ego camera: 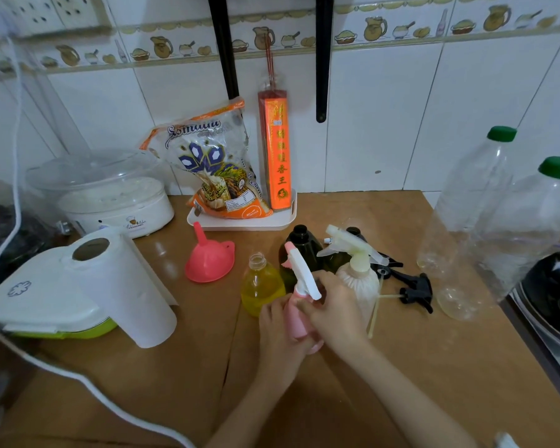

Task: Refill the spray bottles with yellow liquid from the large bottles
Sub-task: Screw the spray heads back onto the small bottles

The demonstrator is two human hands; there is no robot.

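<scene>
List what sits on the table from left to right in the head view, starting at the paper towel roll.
Paper towel roll → pink funnel → open bottle of yellow liquid → pink spray bottle, held by both hands → white spray bottle → two large, nearly empty bottles.

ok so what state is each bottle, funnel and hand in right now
pink spray bottle: upright, spray head on, gripped
left hand: holds its body
right hand: at its neck
clear small bottle: uncapped, full of yellow liquid
white spray bottle: spray head on
large bottles: green caps on, nearly empty
pink funnel: upside down, unused
</scene>
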